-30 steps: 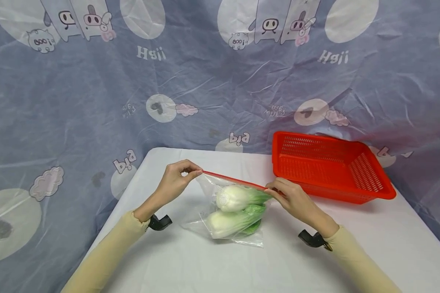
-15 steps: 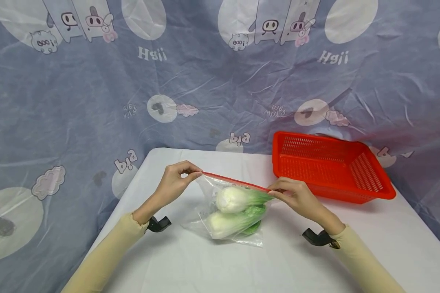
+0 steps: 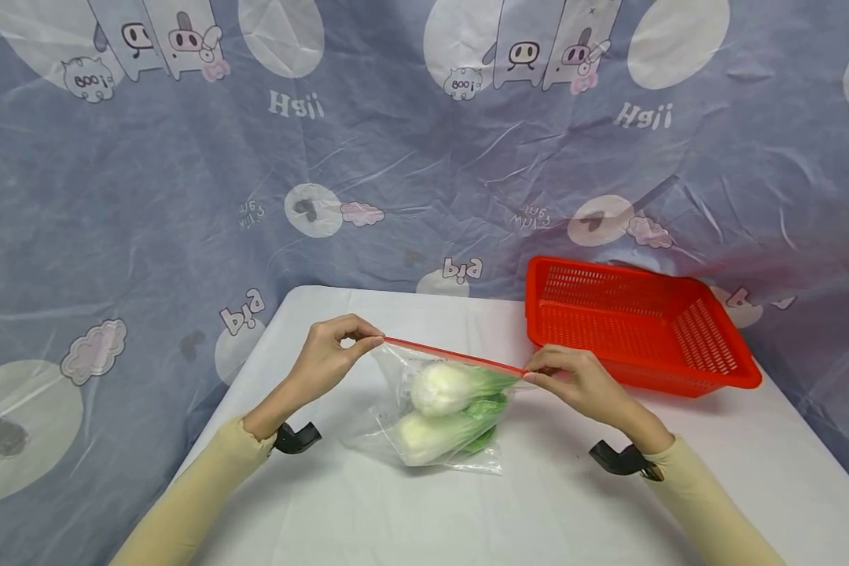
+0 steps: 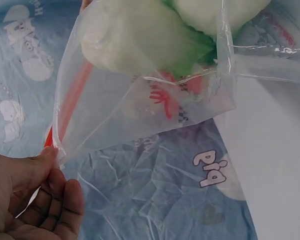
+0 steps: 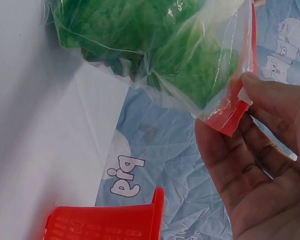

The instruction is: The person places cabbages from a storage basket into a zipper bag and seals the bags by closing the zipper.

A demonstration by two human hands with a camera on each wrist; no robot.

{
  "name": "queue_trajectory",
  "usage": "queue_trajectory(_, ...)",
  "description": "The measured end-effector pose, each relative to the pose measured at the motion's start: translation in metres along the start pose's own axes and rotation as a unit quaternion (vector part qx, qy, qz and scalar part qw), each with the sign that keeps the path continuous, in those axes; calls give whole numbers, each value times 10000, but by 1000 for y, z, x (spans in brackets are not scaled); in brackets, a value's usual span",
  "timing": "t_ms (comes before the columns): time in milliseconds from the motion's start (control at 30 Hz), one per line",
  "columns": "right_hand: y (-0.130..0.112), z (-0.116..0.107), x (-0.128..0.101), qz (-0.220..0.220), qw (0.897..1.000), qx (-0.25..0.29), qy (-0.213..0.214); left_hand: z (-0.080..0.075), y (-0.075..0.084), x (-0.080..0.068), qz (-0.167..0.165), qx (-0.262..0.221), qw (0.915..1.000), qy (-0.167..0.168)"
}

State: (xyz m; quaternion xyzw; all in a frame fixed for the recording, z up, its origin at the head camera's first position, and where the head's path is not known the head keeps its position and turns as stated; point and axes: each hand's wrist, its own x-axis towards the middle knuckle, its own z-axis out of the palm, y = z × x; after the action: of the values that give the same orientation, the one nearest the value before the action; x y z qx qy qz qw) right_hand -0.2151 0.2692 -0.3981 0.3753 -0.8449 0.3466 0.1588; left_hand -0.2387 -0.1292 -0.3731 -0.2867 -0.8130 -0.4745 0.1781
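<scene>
A clear zip bag (image 3: 403, 377) with a red seal strip (image 3: 453, 358) holds two heads of bok choy (image 3: 442, 409) and hangs just over the white table (image 3: 368, 511). My left hand (image 3: 328, 358) pinches the strip's left end (image 4: 52, 145). My right hand (image 3: 573, 377) pinches its right end, where a white slider (image 5: 244, 95) sits on the red strip (image 5: 230, 117). The strip is stretched taut between both hands. The green leaves (image 5: 155, 40) press against the plastic in the right wrist view; the white stems (image 4: 140, 35) fill the left wrist view.
An empty red perforated basket (image 3: 637, 326) stands at the table's back right, just behind my right hand. A grey-blue cartoon-print sheet (image 3: 184, 196) hangs behind and around the table. The table's front edge lies outside the view.
Both hands and the bag have drifted slightly left and down. The right hand has slid a little to the right along the strip.
</scene>
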Motion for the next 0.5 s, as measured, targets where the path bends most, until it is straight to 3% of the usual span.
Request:
queue_trajectory(300, -2, -1, -2, 146, 9998, -155, -1, -5, 18, -4, -115, 4, 9999, -105)
queue_trajectory(500, -2, -2, -4, 167, 9995, -200, 149, -2, 5, -4, -103, -80, 9997, -184)
